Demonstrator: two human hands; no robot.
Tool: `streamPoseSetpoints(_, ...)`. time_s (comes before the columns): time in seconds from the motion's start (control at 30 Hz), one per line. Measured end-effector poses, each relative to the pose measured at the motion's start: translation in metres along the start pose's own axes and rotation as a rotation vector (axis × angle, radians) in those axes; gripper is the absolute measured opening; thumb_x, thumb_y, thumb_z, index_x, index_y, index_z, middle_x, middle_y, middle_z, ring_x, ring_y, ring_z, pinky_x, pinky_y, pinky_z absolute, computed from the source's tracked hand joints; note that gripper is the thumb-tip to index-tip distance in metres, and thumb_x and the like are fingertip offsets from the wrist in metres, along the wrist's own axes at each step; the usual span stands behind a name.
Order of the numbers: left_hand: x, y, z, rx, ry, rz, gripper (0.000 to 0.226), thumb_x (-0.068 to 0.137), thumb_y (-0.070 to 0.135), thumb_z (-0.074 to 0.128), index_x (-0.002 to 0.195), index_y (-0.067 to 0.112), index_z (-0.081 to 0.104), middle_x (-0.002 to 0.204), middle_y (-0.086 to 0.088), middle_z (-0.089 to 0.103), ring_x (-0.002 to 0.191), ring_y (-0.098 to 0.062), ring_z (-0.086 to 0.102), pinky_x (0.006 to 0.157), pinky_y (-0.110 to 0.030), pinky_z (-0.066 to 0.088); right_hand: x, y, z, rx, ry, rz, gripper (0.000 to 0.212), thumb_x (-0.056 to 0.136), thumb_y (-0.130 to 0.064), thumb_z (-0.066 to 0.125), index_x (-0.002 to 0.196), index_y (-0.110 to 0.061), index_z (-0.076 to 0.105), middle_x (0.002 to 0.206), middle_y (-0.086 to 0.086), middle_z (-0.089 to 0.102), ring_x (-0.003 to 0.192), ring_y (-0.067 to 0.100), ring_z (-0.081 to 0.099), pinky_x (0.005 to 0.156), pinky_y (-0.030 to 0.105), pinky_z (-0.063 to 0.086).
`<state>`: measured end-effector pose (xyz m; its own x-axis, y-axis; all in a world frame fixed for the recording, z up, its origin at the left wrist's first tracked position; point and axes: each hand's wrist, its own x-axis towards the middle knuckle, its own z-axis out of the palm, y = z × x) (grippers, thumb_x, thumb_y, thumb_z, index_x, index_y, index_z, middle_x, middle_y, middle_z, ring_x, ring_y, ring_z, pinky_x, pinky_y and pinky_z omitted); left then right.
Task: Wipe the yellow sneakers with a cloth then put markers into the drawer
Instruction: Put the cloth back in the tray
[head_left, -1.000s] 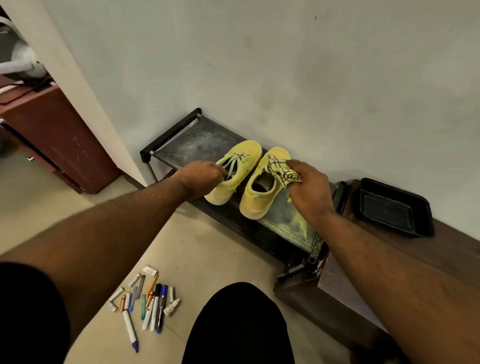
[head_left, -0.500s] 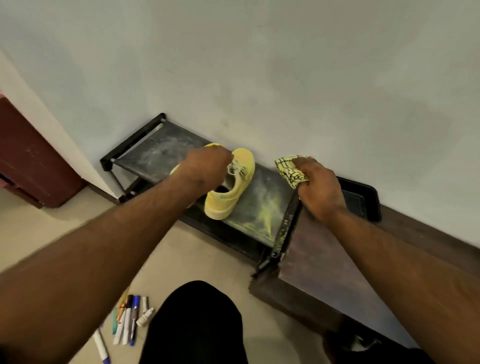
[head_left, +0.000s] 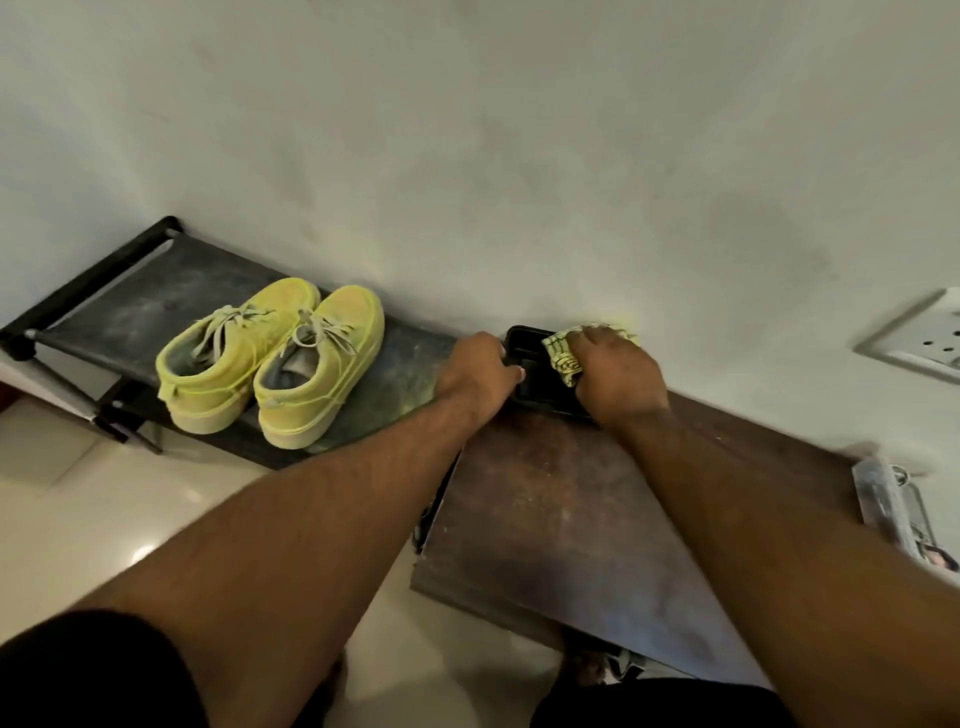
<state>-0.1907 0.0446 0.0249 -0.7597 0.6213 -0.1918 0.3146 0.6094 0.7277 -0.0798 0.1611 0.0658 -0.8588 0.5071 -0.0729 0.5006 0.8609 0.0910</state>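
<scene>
**Cloth at the black tray, sneakers side by side on the rack**

Starting at the left, a low dark shoe rack (head_left: 130, 306) stands against the pale wall, its top dusty. The pair of yellow sneakers (head_left: 270, 364) rests on it, touching each other, toes toward the wall and laces loose. To their right, the left hand (head_left: 480, 376) grips the near-left rim of a black tray (head_left: 540, 387), thumb over the edge. The tray sits on a brown wooden cabinet top (head_left: 571, 519), close to the wall. The right hand (head_left: 618, 376) holds a yellow patterned cloth (head_left: 561, 358) bunched under curled fingers, over the tray's right part. A wall socket (head_left: 924, 338) shows at far right.
</scene>
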Motion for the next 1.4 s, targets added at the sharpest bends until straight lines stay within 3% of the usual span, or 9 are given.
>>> streamPoseSetpoints(0.17,0.031,0.003,0.009,0.133,-0.013,-0.016,0.017,0.077,0.007,0.067,0.094,0.007,0.067,0.100,-0.014,0.069,0.094,-0.028,0.066,0.074,-0.029,0.050,0.015,-0.010,0.041,0.079,-0.077,0.033,0.056,0.091,-0.010,0.048,0.145,-0.015,0.033,0.150,0.012,0.037,0.139,0.029,0.033,0.107,0.040,0.036)
streamPoseSetpoints(0.3,0.043,0.003,0.014,0.154,-0.007,-0.002,0.026,0.080,0.002,0.065,0.106,0.005,0.069,0.107,-0.013,0.069,0.100,-0.026,0.065,0.083,-0.029,0.053,0.023,-0.004,0.042,0.253,-0.194,0.023,0.055,0.094,-0.036,0.048,0.145,-0.021,0.035,0.145,0.010,0.043,0.130,0.031,0.043,0.102,0.038,0.041)
streamPoseSetpoints(0.5,0.030,0.008,0.006,0.178,-0.030,0.037,0.024,0.089,0.012,0.058,0.111,0.005,0.066,0.112,-0.012,0.067,0.107,-0.026,0.062,0.085,-0.026,0.046,0.025,0.001,0.039,0.241,-0.417,-0.028,0.074,0.094,-0.064,0.028,0.153,-0.024,0.008,0.161,0.011,0.002,0.148,0.030,0.001,0.119,0.045,0.006)
streamPoseSetpoints(0.6,0.009,0.002,-0.009,0.236,-0.029,0.063,0.018,0.088,0.014,0.052,0.098,0.004,0.063,0.103,-0.012,0.067,0.100,-0.029,0.062,0.081,-0.029,0.048,0.013,0.001,0.031,0.260,-0.315,-0.021,0.071,0.096,-0.061,0.029,0.153,-0.022,0.013,0.161,0.008,0.007,0.148,0.028,0.004,0.119,0.047,0.011)
streamPoseSetpoints(0.7,-0.028,-0.009,-0.029,0.337,-0.013,0.083,0.030,0.089,0.013,0.050,0.115,0.005,0.063,0.118,-0.016,0.064,0.113,-0.032,0.058,0.094,-0.038,0.048,-0.008,-0.002,0.010,0.258,-0.238,-0.030,0.067,0.097,-0.057,0.031,0.152,-0.020,0.020,0.160,0.009,0.015,0.147,0.028,0.008,0.119,0.046,0.014)
streamPoseSetpoints(0.97,-0.181,-0.025,-0.013,0.438,-0.141,0.216,0.026,0.091,0.016,0.045,0.110,0.012,0.063,0.111,-0.011,0.064,0.103,-0.031,0.060,0.087,-0.039,0.048,-0.128,-0.021,-0.039,0.300,-0.224,-0.039,0.055,0.098,-0.048,0.039,0.142,-0.014,0.043,0.154,0.013,0.030,0.144,0.028,0.019,0.115,0.043,0.023)
streamPoseSetpoints(1.17,-0.265,-0.034,0.055,0.416,-0.413,0.345,0.039,0.097,0.023,0.042,0.134,0.017,0.051,0.137,-0.004,0.052,0.125,-0.022,0.049,0.102,-0.030,0.039,-0.260,0.001,-0.016,0.298,-0.319,0.155,0.054,0.100,-0.038,0.042,0.148,-0.015,0.031,0.158,0.004,0.022,0.147,0.020,0.012,0.118,0.035,0.014)
streamPoseSetpoints(1.3,-0.275,-0.020,0.075,0.421,-0.541,0.417,0.046,0.097,0.021,0.043,0.142,0.017,0.043,0.145,-0.005,0.045,0.132,-0.023,0.043,0.109,-0.031,0.035,-0.301,0.020,0.023,0.238,-0.424,0.221,0.047,0.096,-0.030,0.046,0.140,-0.013,0.044,0.152,0.007,0.034,0.144,0.024,0.022,0.116,0.038,0.024)
streamPoseSetpoints(1.4,-0.270,-0.012,0.095,0.359,-0.556,0.306,0.049,0.095,0.021,0.047,0.144,0.014,0.042,0.145,-0.008,0.046,0.132,-0.025,0.043,0.109,-0.031,0.035,-0.307,0.031,0.046,0.210,-0.453,0.191,0.036,0.093,-0.026,0.048,0.127,-0.016,0.054,0.141,0.007,0.046,0.136,0.026,0.035,0.110,0.042,0.034)
